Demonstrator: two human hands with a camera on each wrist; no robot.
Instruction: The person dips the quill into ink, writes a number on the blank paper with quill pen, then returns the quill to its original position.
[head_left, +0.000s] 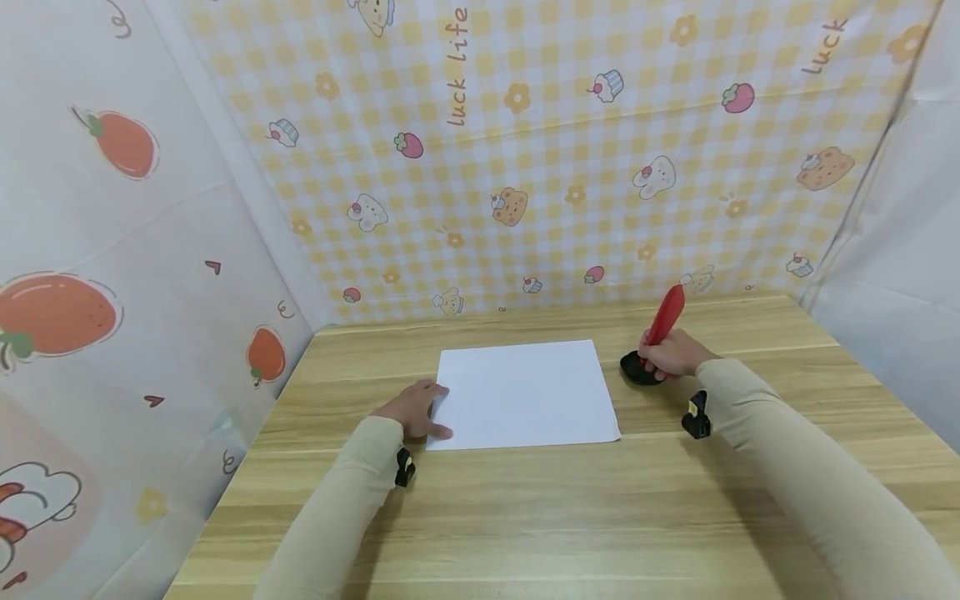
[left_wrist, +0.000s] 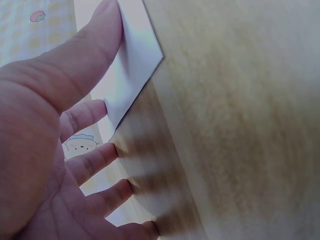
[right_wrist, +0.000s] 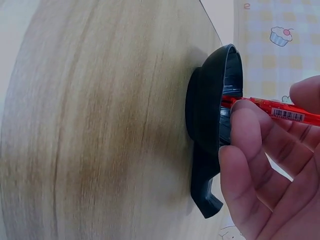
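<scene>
A blank white sheet of paper [head_left: 525, 396] lies on the wooden table. My left hand [head_left: 417, 409] is at its left edge, thumb and index finger over the paper. In the left wrist view the fingers [left_wrist: 107, 197] of that hand are spread, and a corner of the sheet shows beside the thumb. To the right of the paper, my right hand [head_left: 671, 353] grips a red pen [head_left: 666, 315] with a broad, feather-like upper end and a barcode label. Its lower end is inside a small black bowl [right_wrist: 207, 105] with a bent handle; the tip is hidden.
The wooden table [head_left: 517, 517] runs up to a yellow checked cloth [head_left: 480, 167] at the back. White cloth [head_left: 202, 333] with fruit prints hangs at the left, plain white cloth [head_left: 907, 275] at the right. A black wrist mount [head_left: 697, 415] sits at each sleeve.
</scene>
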